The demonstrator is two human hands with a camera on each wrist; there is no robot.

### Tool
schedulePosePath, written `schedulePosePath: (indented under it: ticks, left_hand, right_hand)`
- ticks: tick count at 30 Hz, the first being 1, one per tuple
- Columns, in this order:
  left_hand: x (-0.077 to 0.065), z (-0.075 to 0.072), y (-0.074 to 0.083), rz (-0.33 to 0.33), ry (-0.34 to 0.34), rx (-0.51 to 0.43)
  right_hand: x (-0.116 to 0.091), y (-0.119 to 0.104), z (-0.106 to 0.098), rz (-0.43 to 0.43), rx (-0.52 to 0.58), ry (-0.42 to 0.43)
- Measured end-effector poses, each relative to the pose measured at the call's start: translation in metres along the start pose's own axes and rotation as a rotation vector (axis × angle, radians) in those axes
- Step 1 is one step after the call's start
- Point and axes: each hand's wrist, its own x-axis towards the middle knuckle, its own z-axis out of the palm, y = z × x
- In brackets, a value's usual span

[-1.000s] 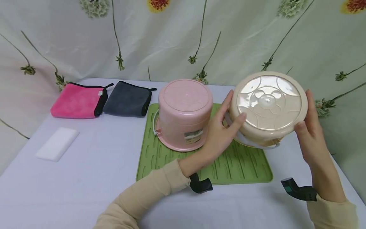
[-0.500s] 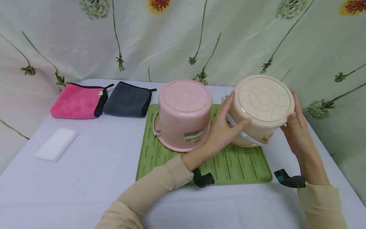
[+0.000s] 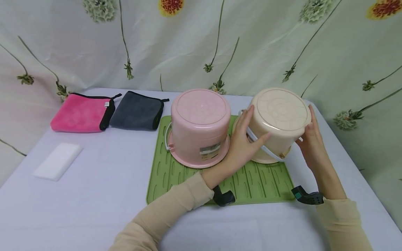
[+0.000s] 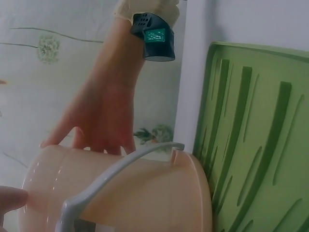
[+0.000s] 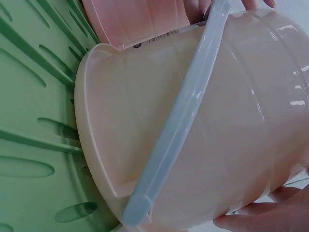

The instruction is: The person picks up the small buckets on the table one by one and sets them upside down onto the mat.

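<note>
An upside-down beige bucket (image 3: 279, 111) with a pale grey handle (image 3: 265, 148) stands at the right part of a ribbed green mat (image 3: 163, 174). My left hand (image 3: 240, 148) holds its left side, thumb across the front wall. On the opposite side my right hand (image 3: 315, 146) grips the wall near the base, which faces up. In the right wrist view the bucket's rim (image 5: 84, 111) lies right at the mat's ridges. Close to the left hand, a pink bucket (image 3: 201, 122) is also upside down on the mat.
Folded pink (image 3: 80, 113) and dark grey (image 3: 136, 111) cloths lie at the back left of the white-covered table (image 3: 103, 195). A flat white block (image 3: 59, 161) is in front of them. Behind the table hangs a flowered curtain (image 3: 176, 45).
The beige bucket has come down and left from a tilted pose, its rim now at the mat. Both hands stayed on it, the right one moving left with it. The pink bucket kept its place.
</note>
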Motion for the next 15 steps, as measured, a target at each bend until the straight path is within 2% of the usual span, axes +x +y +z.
schedulePosePath:
  ticks: [7,15]
  left_hand:
    - [-0.0008,-0.0004,-0.0022,-0.025,0.001,-0.049]
    - [-0.0039,-0.0028,-0.0032,-0.037,-0.024,-0.046]
  right_hand:
    - [0.0034,0.0034,0.0026,0.042,0.020,0.020]
    - [0.0065,0.0086,0.0031,0.066,0.020,0.024]
